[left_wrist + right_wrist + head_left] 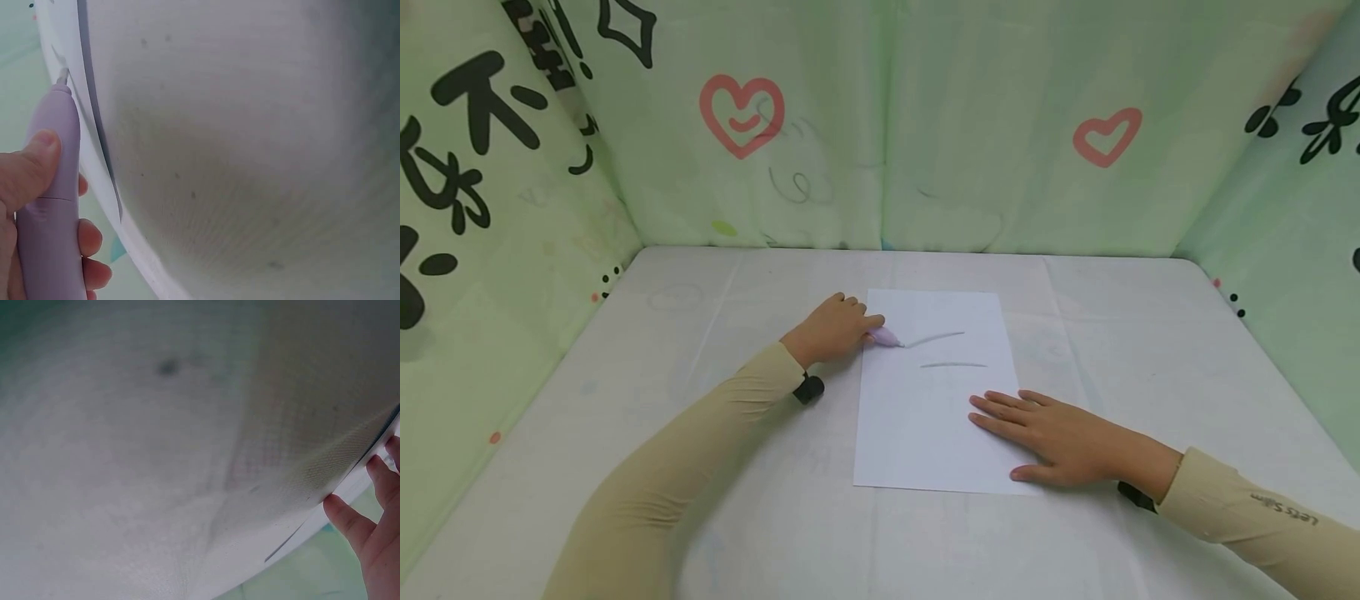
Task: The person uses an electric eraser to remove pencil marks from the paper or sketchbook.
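Observation:
My left hand point(833, 329) grips a thick lilac pen point(886, 337) at the left edge of a white sheet of paper point(925, 433). The pen's narrow grey tip meets the left end of a slanted grey stroke point(936, 338). Below that runs a second, nearly level stroke point(954, 364). In the left wrist view, thumb and fingers wrap the pen's smooth barrel point(53, 231). My right hand point(1067, 437) lies spread, palm down, over the paper's lower right edge and covers that corner. The right wrist view shows only some of its fingers point(353, 525).
A white cloth point(760, 533) with faint creases covers the table. Pale green curtains point(970, 125) with hearts and black lettering enclose the back and both sides. A black strap piece point(809, 389) sits under the left wrist, another point(1137, 496) under the right.

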`<act>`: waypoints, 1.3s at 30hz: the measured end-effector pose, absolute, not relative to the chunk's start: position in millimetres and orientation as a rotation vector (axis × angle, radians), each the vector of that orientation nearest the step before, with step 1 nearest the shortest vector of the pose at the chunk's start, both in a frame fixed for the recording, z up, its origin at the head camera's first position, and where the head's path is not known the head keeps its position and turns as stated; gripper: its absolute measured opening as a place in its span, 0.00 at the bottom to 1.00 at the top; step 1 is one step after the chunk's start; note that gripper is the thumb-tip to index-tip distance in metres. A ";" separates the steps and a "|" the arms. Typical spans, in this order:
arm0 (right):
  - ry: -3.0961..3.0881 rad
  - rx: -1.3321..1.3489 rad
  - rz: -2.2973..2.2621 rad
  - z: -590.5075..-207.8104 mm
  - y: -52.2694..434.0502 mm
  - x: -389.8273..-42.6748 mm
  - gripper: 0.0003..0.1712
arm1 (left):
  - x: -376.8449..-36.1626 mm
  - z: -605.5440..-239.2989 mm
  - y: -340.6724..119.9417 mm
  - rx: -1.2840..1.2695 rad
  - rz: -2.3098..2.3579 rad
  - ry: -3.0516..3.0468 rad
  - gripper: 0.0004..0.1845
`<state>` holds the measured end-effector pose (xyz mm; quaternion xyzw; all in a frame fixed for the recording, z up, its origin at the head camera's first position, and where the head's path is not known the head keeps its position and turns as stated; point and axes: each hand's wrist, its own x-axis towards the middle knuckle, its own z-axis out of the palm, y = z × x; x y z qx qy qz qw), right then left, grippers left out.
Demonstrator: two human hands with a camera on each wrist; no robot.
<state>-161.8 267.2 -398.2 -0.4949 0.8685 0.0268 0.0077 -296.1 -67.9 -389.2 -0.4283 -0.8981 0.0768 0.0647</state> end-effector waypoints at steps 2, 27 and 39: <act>2.713 -1.544 0.079 -398.0 267.0 -161.6 0.39 | -296.4 -389.8 -67.9 -1.308 0.225 -2.716 0.08; 2.721 -1.569 0.092 -401.1 267.4 -163.1 0.40 | -297.6 -391.7 -67.4 -1.325 0.239 -2.702 0.08; 2.715 -1.555 0.091 -399.0 266.7 -162.6 0.40 | -299.1 -393.8 -67.0 -1.280 0.223 -2.687 0.08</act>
